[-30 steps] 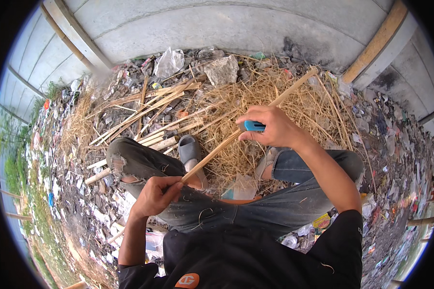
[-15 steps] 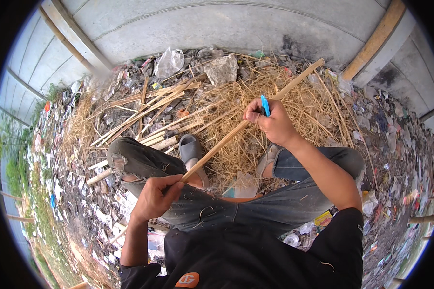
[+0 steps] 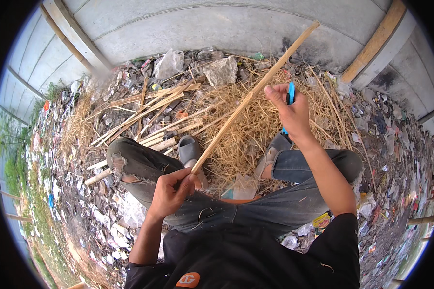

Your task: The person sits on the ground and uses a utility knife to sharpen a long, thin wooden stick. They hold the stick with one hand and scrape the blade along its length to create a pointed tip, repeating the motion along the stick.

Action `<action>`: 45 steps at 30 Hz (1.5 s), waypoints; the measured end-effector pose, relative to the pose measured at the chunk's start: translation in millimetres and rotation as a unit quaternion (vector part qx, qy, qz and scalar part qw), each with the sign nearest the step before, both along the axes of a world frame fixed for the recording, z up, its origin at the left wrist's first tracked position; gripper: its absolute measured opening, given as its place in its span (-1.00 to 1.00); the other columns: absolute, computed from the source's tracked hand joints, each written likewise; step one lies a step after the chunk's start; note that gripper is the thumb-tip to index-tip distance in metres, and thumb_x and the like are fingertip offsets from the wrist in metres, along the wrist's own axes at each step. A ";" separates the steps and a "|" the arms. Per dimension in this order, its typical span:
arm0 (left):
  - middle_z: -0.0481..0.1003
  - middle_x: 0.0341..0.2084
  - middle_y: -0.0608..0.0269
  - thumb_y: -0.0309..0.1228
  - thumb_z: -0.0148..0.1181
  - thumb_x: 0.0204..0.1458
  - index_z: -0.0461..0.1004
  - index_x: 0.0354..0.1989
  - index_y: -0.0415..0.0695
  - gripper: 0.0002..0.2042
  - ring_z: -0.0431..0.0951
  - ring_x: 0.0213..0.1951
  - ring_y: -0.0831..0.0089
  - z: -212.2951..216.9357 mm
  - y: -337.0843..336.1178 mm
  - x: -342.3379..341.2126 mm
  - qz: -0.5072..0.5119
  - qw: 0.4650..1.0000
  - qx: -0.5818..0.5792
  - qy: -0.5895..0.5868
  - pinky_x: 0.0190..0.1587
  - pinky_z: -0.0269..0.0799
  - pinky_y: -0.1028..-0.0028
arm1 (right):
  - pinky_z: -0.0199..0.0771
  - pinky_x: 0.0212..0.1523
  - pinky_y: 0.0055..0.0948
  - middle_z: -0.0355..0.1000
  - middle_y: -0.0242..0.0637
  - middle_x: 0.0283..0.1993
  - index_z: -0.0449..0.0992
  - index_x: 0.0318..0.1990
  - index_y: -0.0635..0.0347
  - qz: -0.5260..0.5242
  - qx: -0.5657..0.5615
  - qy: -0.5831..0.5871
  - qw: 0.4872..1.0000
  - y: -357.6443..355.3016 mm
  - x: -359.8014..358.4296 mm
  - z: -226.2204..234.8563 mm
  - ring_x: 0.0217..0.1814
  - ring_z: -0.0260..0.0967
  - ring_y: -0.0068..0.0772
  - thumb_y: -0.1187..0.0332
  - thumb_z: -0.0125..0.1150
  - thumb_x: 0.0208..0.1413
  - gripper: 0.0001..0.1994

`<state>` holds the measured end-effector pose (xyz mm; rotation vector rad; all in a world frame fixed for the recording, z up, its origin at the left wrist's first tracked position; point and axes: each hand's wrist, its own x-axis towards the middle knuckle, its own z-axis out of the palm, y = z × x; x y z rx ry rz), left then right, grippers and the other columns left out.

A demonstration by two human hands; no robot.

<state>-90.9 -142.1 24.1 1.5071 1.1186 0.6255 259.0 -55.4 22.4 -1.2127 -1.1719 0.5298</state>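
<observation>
My left hand (image 3: 172, 191) pinches the lower end of a long, pale bamboo strip (image 3: 241, 110) between thumb and fingers, over my left thigh. The strip slants up to the right, its far end raised in front of the wall. In my right hand (image 3: 294, 113) is a blue utility knife (image 3: 291, 91), its body poking out above and below the fist; I cannot make out the blade. The right thumb and fingertip come close to the strip's right side; whether they touch it, I cannot tell.
Dry straw-like shavings (image 3: 248, 139) lie between my feet, by the grey sandals (image 3: 189, 148). Several bamboo strips (image 3: 149, 113) are heaped at the left. A pale rock (image 3: 221, 71) and a clear plastic bag (image 3: 169, 64) sit near the concrete wall (image 3: 217, 26). Litter covers the ground.
The strip's far end has swung upward. My right hand has moved right and up with the knife, no longer wrapped over the strip. The left hand has shifted slightly right.
</observation>
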 end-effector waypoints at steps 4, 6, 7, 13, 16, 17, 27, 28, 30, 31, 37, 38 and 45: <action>0.51 -0.53 0.39 -0.41 0.13 0.40 0.58 0.11 -0.33 -0.73 0.43 -0.42 0.69 -20.1 1.8 18.8 0.002 0.999 0.036 -0.032 -0.33 0.40 0.56 | 0.20 -0.51 -0.48 0.37 -0.53 -0.58 0.62 -0.28 0.23 0.149 -0.100 -0.020 0.984 -22.2 -45.7 -10.9 -0.55 0.24 -0.67 0.02 0.43 0.25 -0.61; 0.58 -0.44 0.33 -0.45 0.07 0.43 0.52 0.18 -0.37 -0.71 0.48 -0.37 0.69 -20.1 1.6 26.5 -0.009 0.999 0.048 -0.017 -0.26 0.43 0.59 | 0.21 -0.51 -0.47 0.37 -0.54 -0.59 0.62 -0.27 0.22 0.175 -0.131 0.030 0.975 -22.0 -49.9 -5.8 -0.56 0.24 -0.67 0.05 0.43 0.26 -0.64; 0.62 -0.40 0.29 -0.46 0.04 0.44 0.50 0.21 -0.39 -0.70 0.50 -0.34 0.68 -20.2 2.1 28.7 -0.014 0.998 0.054 -0.009 -0.23 0.45 0.60 | 0.22 -0.51 -0.46 0.37 -0.54 -0.60 0.63 -0.27 0.22 0.188 -0.146 0.055 0.970 -22.2 -50.0 -4.1 -0.56 0.23 -0.67 0.07 0.42 0.26 -0.65; 0.53 -0.56 0.34 -0.45 0.16 0.35 0.55 0.14 -0.36 -0.71 0.52 -0.43 0.66 -29.0 -4.6 31.1 0.057 0.995 0.080 -0.016 -0.31 0.46 0.54 | 0.29 -0.59 -0.28 0.39 -0.25 -0.64 0.54 -0.29 0.23 0.153 -0.119 -0.245 0.950 -30.1 -34.6 21.5 -0.66 0.36 -0.33 -0.01 0.13 0.42 -0.56; 0.54 -0.56 0.31 -0.48 0.17 0.33 0.56 0.13 -0.36 -0.72 0.53 -0.44 0.65 -34.3 -4.6 33.0 0.070 0.994 0.085 -0.012 -0.33 0.47 0.53 | 0.29 -0.60 -0.18 0.39 -0.09 -0.64 0.50 -0.28 0.26 0.170 -0.089 -0.342 0.920 -44.1 -46.3 10.9 -0.67 0.37 -0.10 0.05 0.10 0.43 -0.59; 0.55 -0.57 0.30 -0.49 0.18 0.33 0.57 0.12 -0.36 -0.73 0.54 -0.44 0.65 -35.0 -3.8 34.1 0.074 0.994 0.085 -0.012 -0.34 0.47 0.53 | 0.31 -0.59 -0.14 0.40 -0.04 -0.63 0.49 -0.28 0.27 0.182 -0.084 -0.358 0.912 -47.3 -53.0 7.5 -0.66 0.40 -0.02 0.07 0.11 0.43 -0.61; 0.57 -0.57 0.20 -0.54 0.24 0.24 0.62 0.05 -0.34 -0.76 0.55 -0.47 0.65 -21.5 -28.2 9.9 0.072 0.984 0.154 0.054 -0.38 0.47 0.53 | 0.42 -0.51 -0.07 0.42 -0.09 -0.64 0.50 -0.14 0.37 0.097 -0.169 -0.324 0.926 -9.4 -4.8 12.6 -0.60 0.47 -0.01 0.05 0.01 0.48 -0.55; 0.57 -0.58 0.20 -0.55 0.24 0.24 0.62 0.05 -0.34 -0.75 0.55 -0.48 0.65 -20.2 -22.7 14.5 0.074 0.984 0.152 0.054 -0.38 0.47 0.53 | 0.42 -0.51 -0.08 0.43 -0.09 -0.63 0.50 -0.12 0.40 0.120 -0.171 -0.319 0.924 -21.2 -16.6 13.9 -0.60 0.47 -0.01 0.06 0.01 0.48 -0.55; 0.56 -0.58 0.21 -0.55 0.23 0.24 0.61 0.07 -0.35 -0.74 0.55 -0.48 0.65 -16.3 -11.4 18.5 0.071 0.984 0.151 0.056 -0.38 0.47 0.53 | 0.44 -0.48 -0.09 0.43 -0.09 -0.63 0.49 -0.07 0.43 0.132 -0.143 -0.304 0.932 -30.9 -31.2 19.4 -0.58 0.48 -0.01 0.09 0.01 0.47 -0.56; 0.56 -0.58 0.22 -0.55 0.22 0.25 0.60 0.07 -0.36 -0.74 0.54 -0.48 0.65 -16.3 -9.4 20.5 0.080 0.984 0.154 0.049 -0.39 0.46 0.53 | 0.45 -0.46 -0.10 0.43 -0.09 -0.62 0.48 -0.05 0.44 0.137 -0.129 -0.297 0.936 -34.2 -34.8 22.1 -0.57 0.48 -0.01 0.10 0.01 0.47 -0.56; 0.56 -0.57 0.28 -0.53 0.20 0.29 0.58 0.09 -0.37 -0.74 0.52 -0.48 0.67 -13.4 -3.7 27.7 0.109 0.981 0.157 0.032 -0.39 0.45 0.56 | 0.39 -0.43 0.00 0.49 -0.01 -0.52 0.45 -0.01 0.33 0.176 -0.027 -0.289 0.941 -36.2 -34.3 18.5 -0.51 0.49 0.15 0.14 0.09 0.45 -0.66; 0.56 -0.57 0.28 -0.53 0.21 0.29 0.58 0.09 -0.38 -0.74 0.52 -0.48 0.67 -12.6 -2.9 29.6 0.108 0.981 0.157 0.031 -0.39 0.45 0.56 | 0.38 -0.44 0.01 0.50 0.00 -0.50 0.44 -0.02 0.30 0.194 -0.015 -0.283 0.939 -37.1 -35.4 20.0 -0.50 0.49 0.18 0.14 0.10 0.45 -0.67; 0.56 -0.59 0.25 -0.51 0.24 0.28 0.62 0.00 -0.38 -0.78 0.54 -0.50 0.65 -19.0 -6.9 41.6 0.111 0.978 0.172 0.033 -0.41 0.45 0.53 | 0.39 -0.53 0.05 0.48 0.03 -0.57 0.43 -0.14 0.28 0.211 -0.122 -0.345 0.906 -49.0 -57.3 22.4 -0.52 0.51 0.20 0.05 0.05 0.46 -0.61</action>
